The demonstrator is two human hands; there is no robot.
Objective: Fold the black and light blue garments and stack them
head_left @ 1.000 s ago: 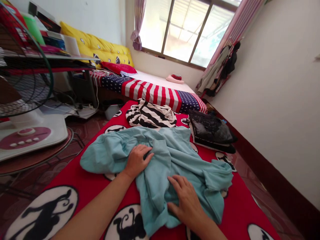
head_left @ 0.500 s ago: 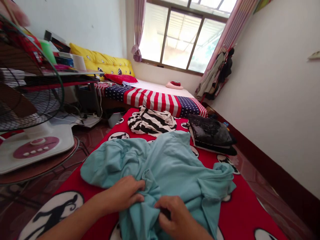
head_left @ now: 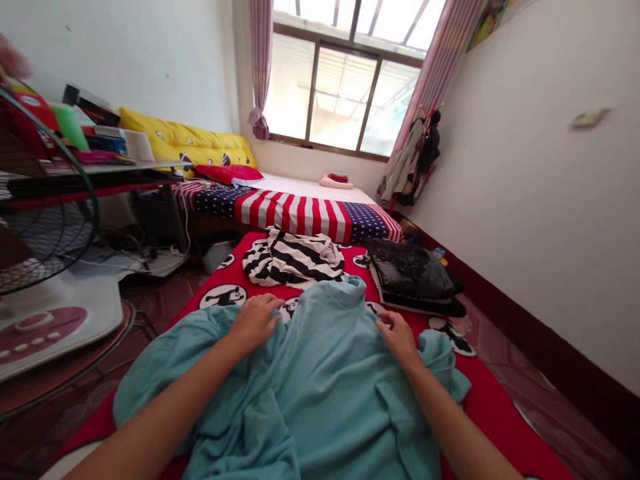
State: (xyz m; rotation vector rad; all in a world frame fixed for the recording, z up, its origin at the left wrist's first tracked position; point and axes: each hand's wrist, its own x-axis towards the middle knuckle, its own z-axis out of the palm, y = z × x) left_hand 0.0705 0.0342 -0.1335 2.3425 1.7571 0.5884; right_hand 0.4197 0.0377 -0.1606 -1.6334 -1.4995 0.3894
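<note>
A light teal garment (head_left: 320, 393) lies spread over a red blanket (head_left: 500, 427) with black-and-white cartoon prints. My left hand (head_left: 256, 321) rests on the garment's far left edge, its fingers curled onto the cloth. At the far right edge my right hand (head_left: 399, 336) presses on the fabric with the fingers bent. Both forearms reach forward across the garment.
A black-and-white striped garment (head_left: 293, 257) lies beyond the teal one, with a black folded pile (head_left: 413, 277) to its right. A flag-patterned mattress (head_left: 300, 203) sits under the window. A fan (head_left: 40, 220) and a cluttered table (head_left: 95, 170) stand on the left; a wall runs along the right.
Both hands moved from the bunched near part of the garment outward to its far edge. The garment now lies spread flatter and closer to me.
</note>
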